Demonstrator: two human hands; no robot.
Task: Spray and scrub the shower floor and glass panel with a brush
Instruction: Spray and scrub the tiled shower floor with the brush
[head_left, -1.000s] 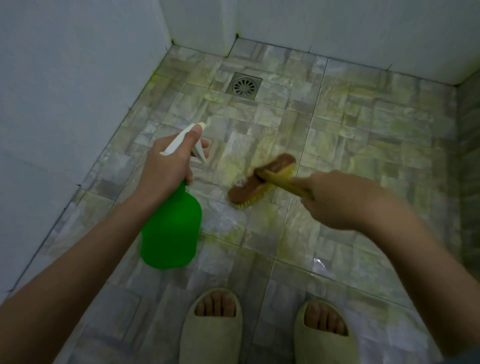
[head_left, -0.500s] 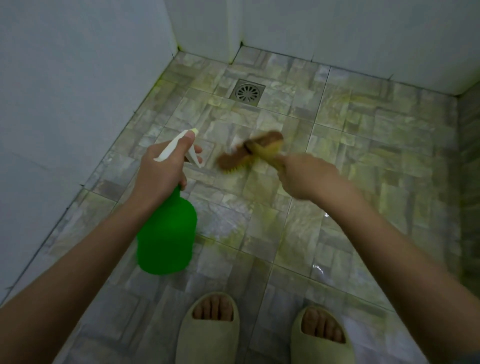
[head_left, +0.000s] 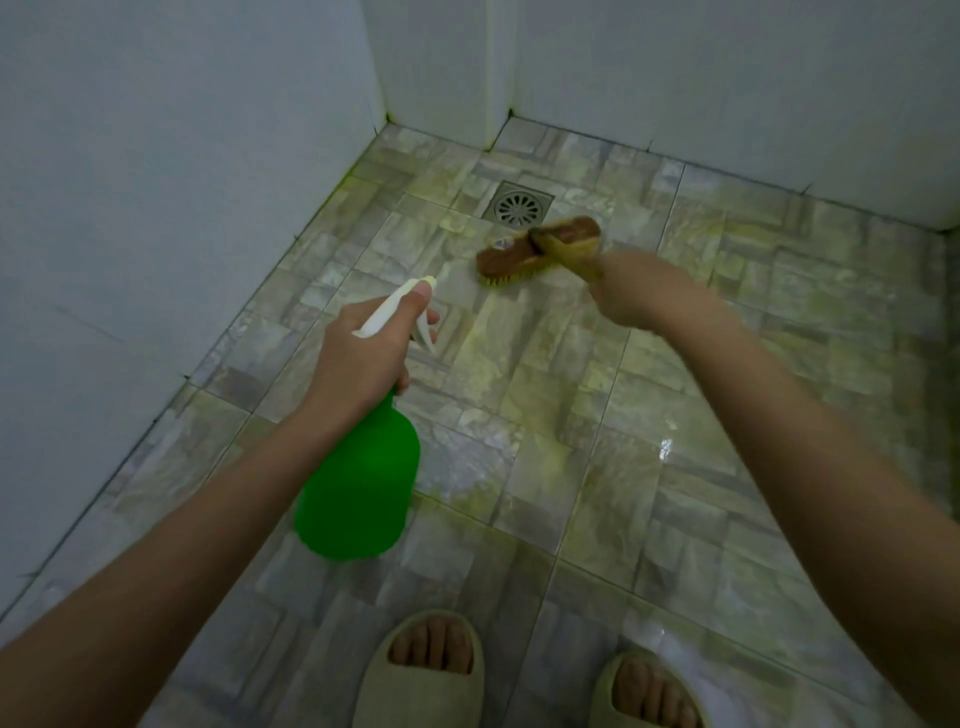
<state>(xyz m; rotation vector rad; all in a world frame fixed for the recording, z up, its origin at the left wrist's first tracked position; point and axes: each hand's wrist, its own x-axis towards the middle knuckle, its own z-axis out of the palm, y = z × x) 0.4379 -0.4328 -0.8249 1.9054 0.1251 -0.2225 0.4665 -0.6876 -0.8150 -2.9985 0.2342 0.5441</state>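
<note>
We look down into a tiled shower corner. Our left hand (head_left: 363, 353) is wrapped round the neck of a green spray bottle (head_left: 358, 493), thumb lying along the white spray head and a finger at the trigger. The bottle hangs in the air above the floor (head_left: 727, 415), its nozzle pointing away from us toward the tiles. Our right hand (head_left: 639, 293), somewhat blurred, is closed round the yellow handle of a brush (head_left: 535, 249). The brush has its brown back up and its yellow bristles on the tiles just beside the round metal drain (head_left: 518, 208), near the far wall (head_left: 675, 78). The tiles carry yellowish-green staining and a wet shine on our right. Our feet, in pale slippers (head_left: 426, 675), stand at the bottom edge. We judge the step in hand to be scrubbing the floor by the drain. To do it well, we would press the bristles flat rather than on one edge and work in short overlapping strokes along the grout lines. We would also wet any dry patch with the bottle before the brush reaches it. The bottle is best held clear of the brush's path, and we should stand steady, since wet tile may be slippery. We can make out no glass panel here, so that part appears yet to come.
</note>
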